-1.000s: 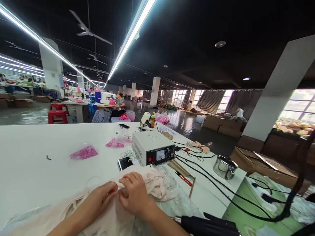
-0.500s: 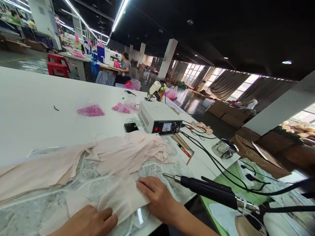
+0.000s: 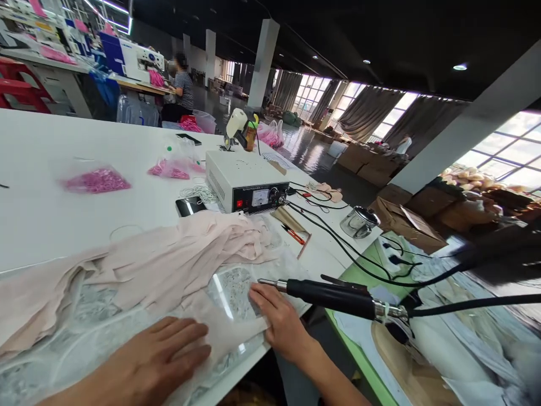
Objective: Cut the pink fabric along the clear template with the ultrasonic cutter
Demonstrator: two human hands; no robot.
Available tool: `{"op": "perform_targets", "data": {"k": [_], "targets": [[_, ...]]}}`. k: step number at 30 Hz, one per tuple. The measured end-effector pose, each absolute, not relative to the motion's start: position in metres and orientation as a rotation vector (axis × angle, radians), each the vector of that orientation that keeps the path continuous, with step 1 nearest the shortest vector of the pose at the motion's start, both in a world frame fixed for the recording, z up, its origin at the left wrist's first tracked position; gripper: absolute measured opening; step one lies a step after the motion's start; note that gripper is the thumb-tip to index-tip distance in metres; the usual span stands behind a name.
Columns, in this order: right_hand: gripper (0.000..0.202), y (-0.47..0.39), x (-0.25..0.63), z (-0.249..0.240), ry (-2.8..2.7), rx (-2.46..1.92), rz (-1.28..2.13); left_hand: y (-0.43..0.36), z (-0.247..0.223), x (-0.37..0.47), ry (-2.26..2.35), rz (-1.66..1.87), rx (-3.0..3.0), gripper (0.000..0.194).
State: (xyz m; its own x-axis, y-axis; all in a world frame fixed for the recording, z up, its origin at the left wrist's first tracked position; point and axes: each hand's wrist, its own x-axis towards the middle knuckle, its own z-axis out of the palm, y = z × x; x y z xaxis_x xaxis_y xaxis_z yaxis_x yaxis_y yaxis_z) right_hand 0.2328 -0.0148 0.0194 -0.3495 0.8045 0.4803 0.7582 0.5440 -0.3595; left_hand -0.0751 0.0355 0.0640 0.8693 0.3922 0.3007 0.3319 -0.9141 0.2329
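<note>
My left hand (image 3: pixel 163 358) lies open and flat, fingers together, on a thin pale pink piece of fabric (image 3: pixel 215 327) at the table's near edge. The right hand (image 3: pixel 281 321) is at that edge, its fingers closed on the fabric's right end. Just above the right fingers is the metal tip of a black handpiece (image 3: pixel 333 293) with a cable; neither hand holds it. What supports it is not visible. Beyond my hands lies a heap of pale pink fabric strips (image 3: pixel 181 242), spread over a clear sheet with grey patches (image 3: pixel 236 290).
A white control box (image 3: pixel 249 175) with cables stands on the white table (image 3: pixel 25 225). Around it are a phone (image 3: pixel 190 206), bags of pink bits (image 3: pixel 97 179), an orange-handled tool (image 3: pixel 293 233) and a glass jar (image 3: pixel 359 221). A green surface (image 3: pixel 359 270) holds fabric pieces at right.
My view has swung right and downward. The left hand has gone from curled to flat on the fabric. The right hand is now close under the handpiece's tip, and the fabric between the hands has shifted.
</note>
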Motion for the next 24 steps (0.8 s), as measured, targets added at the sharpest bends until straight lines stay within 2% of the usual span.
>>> {"op": "perform_targets", "data": {"k": [2, 4, 7, 12, 20, 24], "targets": [[0.08, -0.016, 0.235, 0.021, -2.121, -1.264, 0.112, 0.046, 0.063, -0.067, 0.265, 0.452, 3.002, 0.055], [0.073, -0.017, 0.238, 0.022, -2.084, -1.265, 0.116, 0.053, 0.056, -0.065, 0.114, 0.408, 3.075, 0.066], [0.064, -0.018, 0.244, 0.025, -2.035, -1.245, 0.107, 0.054, 0.038, -0.073, 0.105, 0.462, 3.075, 0.061], [0.051, -0.023, 0.251, 0.027, -1.914, -1.192, 0.1, 0.045, 0.023, -0.078, 0.383, 0.463, 2.869, 0.056], [0.031, -0.05, 0.26, 0.023, -1.589, -1.299, 0.098, 0.063, 0.067, -0.013, 0.005, 0.221, 2.803, 0.068], [0.028, -0.061, 0.259, 0.026, -1.532, -1.347, 0.112, 0.065, 0.054, -0.009, -0.043, 0.229, 2.704, 0.07]]}}
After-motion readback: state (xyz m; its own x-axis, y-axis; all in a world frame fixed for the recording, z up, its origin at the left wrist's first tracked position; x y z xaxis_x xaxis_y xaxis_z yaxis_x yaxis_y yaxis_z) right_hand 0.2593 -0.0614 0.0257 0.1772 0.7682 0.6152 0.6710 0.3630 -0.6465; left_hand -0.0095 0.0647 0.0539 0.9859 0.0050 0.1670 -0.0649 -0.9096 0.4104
